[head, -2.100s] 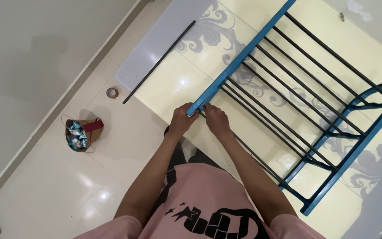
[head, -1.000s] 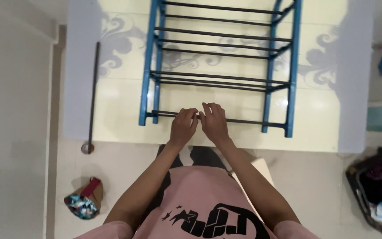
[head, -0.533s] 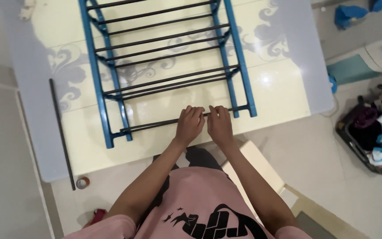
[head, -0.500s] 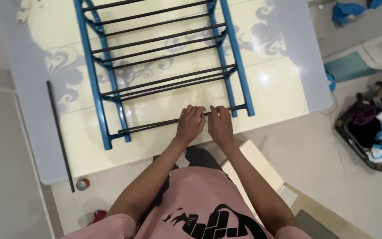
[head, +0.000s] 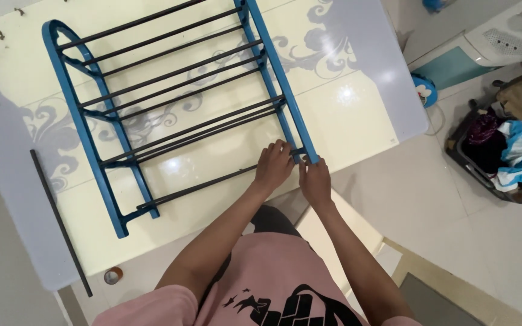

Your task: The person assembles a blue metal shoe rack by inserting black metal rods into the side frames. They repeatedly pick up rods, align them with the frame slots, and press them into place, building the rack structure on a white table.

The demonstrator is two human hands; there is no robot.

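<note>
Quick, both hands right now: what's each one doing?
Left hand: closed on the thin black metal rod.
Right hand: fingers at the blue metal rack frame's corner; grip cannot be told.

Since a moment ago both hands, left hand (head: 273,166) and right hand (head: 315,181), have slid along the lowest black rod (head: 206,184) toward the right blue side rail (head: 282,78) of the rack, now touching its end.
</note>
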